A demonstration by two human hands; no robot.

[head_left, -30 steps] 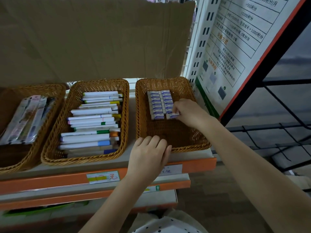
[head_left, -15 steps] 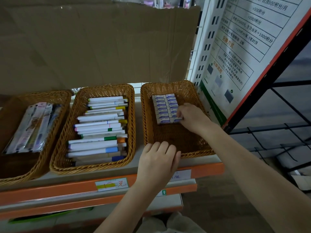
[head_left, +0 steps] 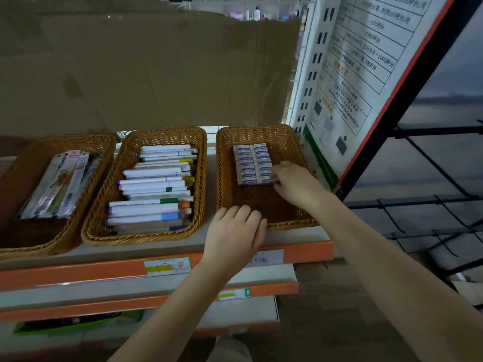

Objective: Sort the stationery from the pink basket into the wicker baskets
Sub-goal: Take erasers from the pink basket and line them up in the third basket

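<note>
right hand [head_left: 296, 182] in the right wicker basket [head_left: 292, 142], fingers curled pinching the nearest eraser [head_left: 266, 181] of two neat rows, left hand [head_left: 235, 235] gripping the basket's front rim

The left basket [head_left: 39, 239] is cut off; eraser [head_left: 252, 164] print seems unreadable.

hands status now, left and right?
Left hand: fingers curled over the front rim of the right wicker basket, gripping it.
Right hand: pinching the nearest eraser in the rows.
</note>
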